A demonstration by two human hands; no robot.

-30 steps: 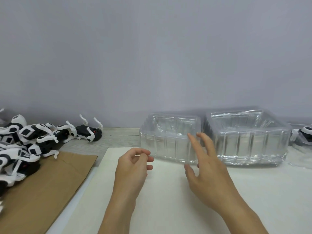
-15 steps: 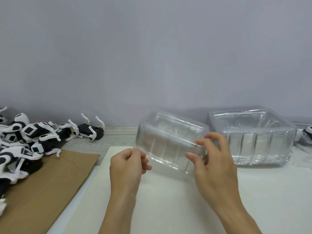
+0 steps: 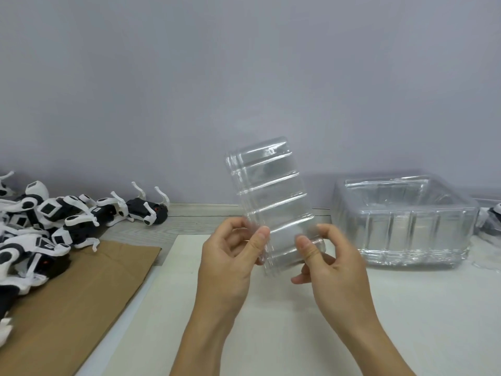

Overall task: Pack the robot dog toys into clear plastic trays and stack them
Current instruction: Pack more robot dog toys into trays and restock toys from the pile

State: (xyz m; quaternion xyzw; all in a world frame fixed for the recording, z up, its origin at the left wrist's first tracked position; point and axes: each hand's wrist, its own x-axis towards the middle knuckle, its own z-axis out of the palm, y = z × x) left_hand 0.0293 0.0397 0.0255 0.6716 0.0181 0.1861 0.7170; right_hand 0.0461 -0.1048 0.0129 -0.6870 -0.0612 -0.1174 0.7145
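Single head-worn view (wide-angle), facing forward and down, close over the table [image 3: 271, 335].

The table [image 3: 189, 218] carries a white board [image 3: 271, 335] beneath the hands, brown cardboard [image 3: 81, 294] left of the left hand [image 3: 230, 264], robot dog toys [image 3: 54, 221] piled farther left, a clear tray [image 3: 404, 226] right of the right hand [image 3: 330, 267].

A packing bench in a small workshop or factory: a heap of identical black-and-white toy dogs [image 3: 40, 226] at the left edge, flattened cardboard [image 3: 81, 289] at lower left, a stack of clear trays [image 3: 401, 223] at right, bare grey wall [image 3: 244, 77] across the top
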